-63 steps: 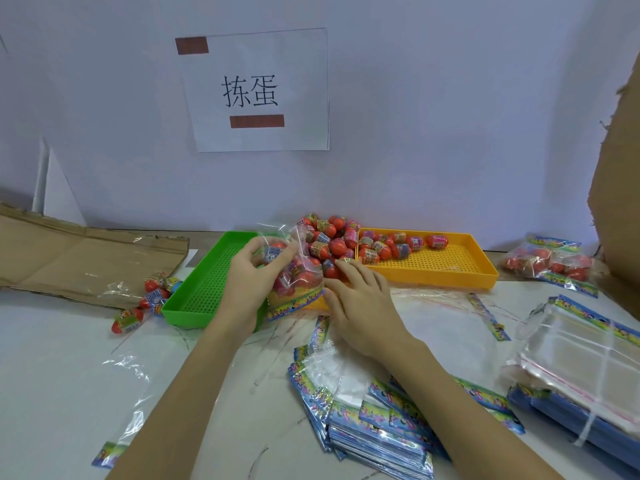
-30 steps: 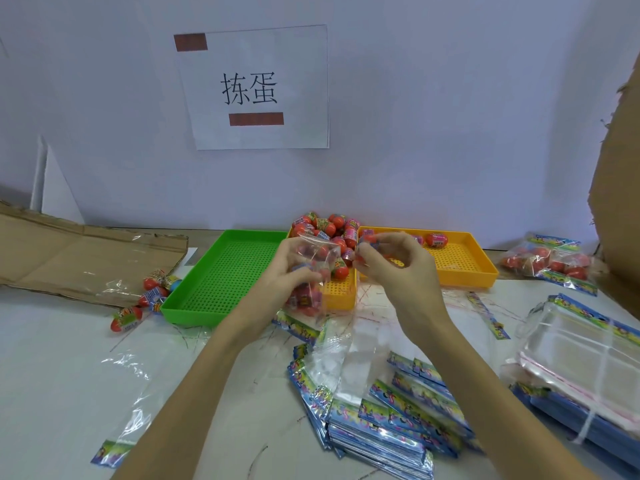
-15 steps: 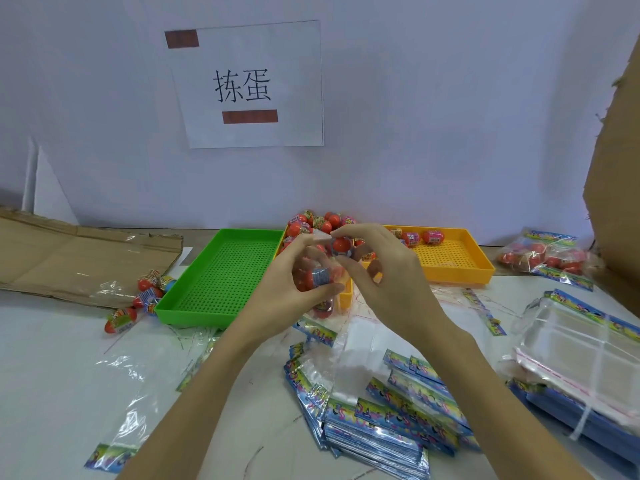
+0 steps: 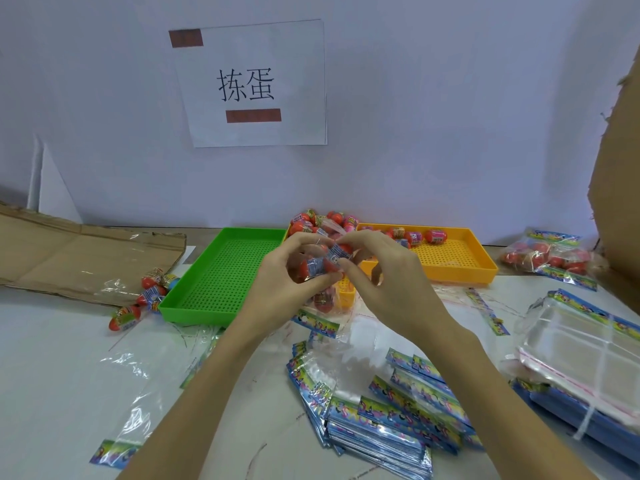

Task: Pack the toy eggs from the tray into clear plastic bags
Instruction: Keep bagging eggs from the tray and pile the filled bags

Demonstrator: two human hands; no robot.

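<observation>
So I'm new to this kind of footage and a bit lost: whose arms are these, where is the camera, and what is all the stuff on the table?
There is no machine here. A person wears a camera on the head, so you look forward and down along their own two bare arms. The left hand holds a clear bag with toy eggs in it, and the right hand pinches the bag's top, both grips closed on it. Behind the hands sit an empty green tray and a yellow tray with more toy eggs. A few loose eggs lie left of the green tray. A stack of empty bags lies near the person, and a filled bag sits far right. A paper sign hangs on the wall.
</observation>
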